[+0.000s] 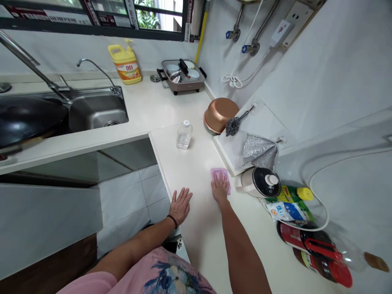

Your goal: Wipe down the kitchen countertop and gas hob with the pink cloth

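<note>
My right hand (219,188) lies spread on a small pink cloth (226,172), pressing it against the white countertop (199,171). Its fingers are stretched over the cloth rather than wrapped round it. Near the counter's left edge rests my left hand (180,206), palm down with fingers extended and nothing in it; a dark bracelet circles that wrist. Beyond both hands stands a clear bottle with a white cap (184,134). Just right of the cloth is a light-coloured electric pot (260,182) with a dark glass lid.
An upturned copper-coloured bowl (221,112), a steel-wool scrubber (233,125) and a silvery cloth (260,150) are along the right wall. Packets and bottles (306,234) line the near right. Behind are an electric pan (183,77), a yellow detergent jug (126,65) and a sink (94,108).
</note>
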`<state>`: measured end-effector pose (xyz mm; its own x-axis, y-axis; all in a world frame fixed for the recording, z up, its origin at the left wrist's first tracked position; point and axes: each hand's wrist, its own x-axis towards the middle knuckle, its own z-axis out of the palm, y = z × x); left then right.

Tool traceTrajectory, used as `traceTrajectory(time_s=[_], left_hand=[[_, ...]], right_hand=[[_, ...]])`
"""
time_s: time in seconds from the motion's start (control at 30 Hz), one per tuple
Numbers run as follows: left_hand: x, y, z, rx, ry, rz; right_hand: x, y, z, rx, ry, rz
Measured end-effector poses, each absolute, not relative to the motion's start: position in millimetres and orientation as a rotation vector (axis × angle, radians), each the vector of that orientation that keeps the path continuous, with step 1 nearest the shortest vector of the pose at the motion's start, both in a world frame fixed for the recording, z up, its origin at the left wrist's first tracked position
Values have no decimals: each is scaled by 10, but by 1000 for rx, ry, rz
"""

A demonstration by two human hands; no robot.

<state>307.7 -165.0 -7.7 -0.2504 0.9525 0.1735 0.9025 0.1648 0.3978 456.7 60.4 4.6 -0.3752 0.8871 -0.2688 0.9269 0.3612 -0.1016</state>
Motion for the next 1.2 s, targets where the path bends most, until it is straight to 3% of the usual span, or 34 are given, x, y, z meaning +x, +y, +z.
traceTrajectory(time_s=[0.23, 0.5, 0.9, 1.2], left_hand=[[3046, -1654, -98, 1812, 2277, 655], [3034, -1637, -96, 1771, 2257, 658], [3041, -1615, -31, 1696, 2252, 587], [3045, -1599, 12, 1653, 2251, 548]], right_hand=[[4180, -204, -112, 1247, 2824, -282], [4432, -738, -73, 1289, 2844, -291], [5970, -1482, -67, 1950, 2389, -246], [7457, -2713, -193, 2595, 1836, -208]])
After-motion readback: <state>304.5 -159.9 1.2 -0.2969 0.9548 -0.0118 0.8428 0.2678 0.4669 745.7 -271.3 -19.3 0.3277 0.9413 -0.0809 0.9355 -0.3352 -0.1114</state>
